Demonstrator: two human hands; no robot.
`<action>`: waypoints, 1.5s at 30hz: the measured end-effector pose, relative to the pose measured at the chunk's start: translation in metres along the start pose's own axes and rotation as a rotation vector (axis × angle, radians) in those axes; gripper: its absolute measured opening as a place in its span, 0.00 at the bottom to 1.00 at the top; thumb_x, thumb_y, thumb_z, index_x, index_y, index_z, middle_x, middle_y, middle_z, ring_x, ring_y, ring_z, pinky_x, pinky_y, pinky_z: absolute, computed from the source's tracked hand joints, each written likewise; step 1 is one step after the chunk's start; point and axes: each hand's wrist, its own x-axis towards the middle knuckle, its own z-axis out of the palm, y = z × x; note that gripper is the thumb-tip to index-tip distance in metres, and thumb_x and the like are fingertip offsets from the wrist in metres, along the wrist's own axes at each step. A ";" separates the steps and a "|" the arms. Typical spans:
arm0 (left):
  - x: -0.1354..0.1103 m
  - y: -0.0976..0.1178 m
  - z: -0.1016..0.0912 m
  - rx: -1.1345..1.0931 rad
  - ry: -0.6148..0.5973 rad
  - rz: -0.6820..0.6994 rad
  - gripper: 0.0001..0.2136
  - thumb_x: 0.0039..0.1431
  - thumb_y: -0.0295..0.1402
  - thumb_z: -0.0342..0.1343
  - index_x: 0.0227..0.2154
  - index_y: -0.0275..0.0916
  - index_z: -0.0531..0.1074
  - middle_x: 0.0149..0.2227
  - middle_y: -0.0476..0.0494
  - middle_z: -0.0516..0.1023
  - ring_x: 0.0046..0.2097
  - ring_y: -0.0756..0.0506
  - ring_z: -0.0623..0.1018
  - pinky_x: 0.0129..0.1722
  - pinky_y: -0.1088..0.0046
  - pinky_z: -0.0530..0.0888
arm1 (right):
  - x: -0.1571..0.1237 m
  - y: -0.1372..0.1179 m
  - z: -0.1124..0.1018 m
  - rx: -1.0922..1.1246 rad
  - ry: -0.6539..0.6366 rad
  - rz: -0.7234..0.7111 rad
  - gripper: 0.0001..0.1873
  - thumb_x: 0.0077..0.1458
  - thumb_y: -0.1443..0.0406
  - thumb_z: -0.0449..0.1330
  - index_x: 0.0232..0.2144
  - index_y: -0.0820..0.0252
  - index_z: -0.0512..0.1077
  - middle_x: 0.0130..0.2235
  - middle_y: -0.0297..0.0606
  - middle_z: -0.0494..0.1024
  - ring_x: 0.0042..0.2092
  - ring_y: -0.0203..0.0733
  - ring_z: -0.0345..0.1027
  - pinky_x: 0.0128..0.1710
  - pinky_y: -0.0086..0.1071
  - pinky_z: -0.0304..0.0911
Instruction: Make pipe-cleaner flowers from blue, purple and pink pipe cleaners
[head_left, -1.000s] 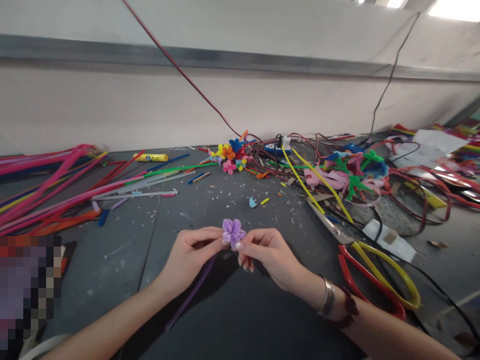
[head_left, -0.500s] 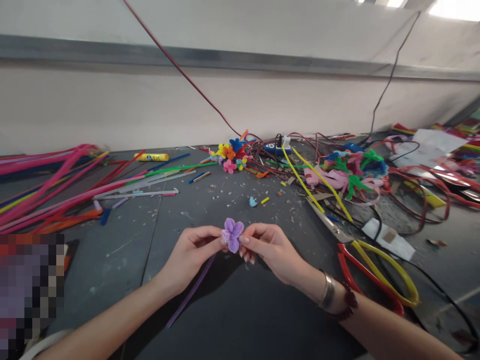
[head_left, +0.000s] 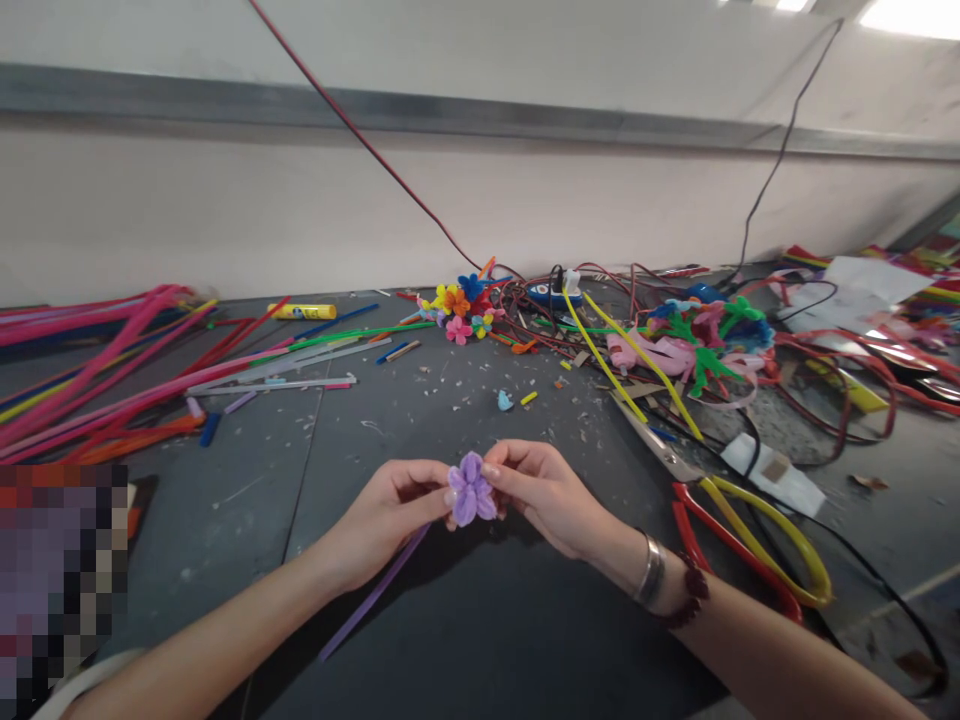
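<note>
A fuzzy purple pipe-cleaner flower [head_left: 472,490] with several looped petals is held up between my two hands, its face toward me. My left hand [head_left: 397,515] pinches its left edge between thumb and fingers. From under that hand a long purple stem [head_left: 371,603] slants down to the left. On the other side, my right hand [head_left: 551,493] has thumb and forefinger closed on an upper right petal. The fingers behind the flower are partly hidden.
Scissors with red and yellow handles [head_left: 757,550] lie right of my hands. Loose pipe cleaners [head_left: 112,390] spread across the left. Small colourful flowers [head_left: 457,305], a yellow glue stick [head_left: 304,312], tangled cords [head_left: 847,400] and a pink-green pipe-cleaner pile [head_left: 697,345] lie toward the wall.
The flower has turned a little in my fingers and sits slightly lower and to the right. My right hand's grip has shifted up to a top right petal.
</note>
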 end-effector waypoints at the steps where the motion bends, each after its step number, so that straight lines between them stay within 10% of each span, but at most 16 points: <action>1: 0.000 0.001 0.001 -0.017 -0.005 -0.003 0.07 0.50 0.35 0.59 0.25 0.36 0.75 0.24 0.46 0.73 0.29 0.49 0.72 0.33 0.73 0.69 | -0.001 -0.001 0.001 0.007 -0.003 0.004 0.08 0.48 0.64 0.61 0.23 0.64 0.69 0.21 0.30 0.70 0.23 0.28 0.62 0.24 0.23 0.58; 10: 0.001 0.009 0.001 0.041 -0.091 -0.041 0.07 0.48 0.35 0.59 0.24 0.35 0.76 0.23 0.45 0.75 0.24 0.51 0.71 0.26 0.77 0.68 | -0.001 -0.003 -0.001 -0.058 -0.043 0.029 0.06 0.46 0.66 0.63 0.28 0.64 0.72 0.25 0.31 0.71 0.25 0.27 0.61 0.24 0.22 0.58; 19: -0.003 0.015 -0.004 0.749 -0.011 0.463 0.06 0.53 0.26 0.55 0.31 0.39 0.76 0.29 0.48 0.78 0.31 0.51 0.76 0.32 0.79 0.69 | -0.002 -0.005 0.002 -0.074 0.019 -0.010 0.06 0.42 0.68 0.65 0.25 0.64 0.71 0.25 0.32 0.72 0.25 0.29 0.64 0.26 0.24 0.60; 27: -0.002 0.024 -0.004 0.759 -0.191 0.452 0.07 0.55 0.26 0.53 0.28 0.38 0.76 0.29 0.45 0.79 0.30 0.49 0.76 0.32 0.78 0.71 | -0.003 -0.014 -0.003 -0.138 -0.063 0.101 0.05 0.45 0.67 0.63 0.24 0.66 0.72 0.23 0.30 0.71 0.25 0.27 0.62 0.27 0.23 0.58; 45: -0.004 0.027 -0.003 0.864 -0.007 0.651 0.03 0.50 0.25 0.58 0.27 0.38 0.75 0.27 0.47 0.79 0.29 0.51 0.78 0.30 0.81 0.72 | -0.003 -0.014 -0.009 -0.039 -0.139 0.198 0.05 0.46 0.68 0.62 0.25 0.68 0.71 0.23 0.33 0.72 0.24 0.28 0.65 0.27 0.24 0.61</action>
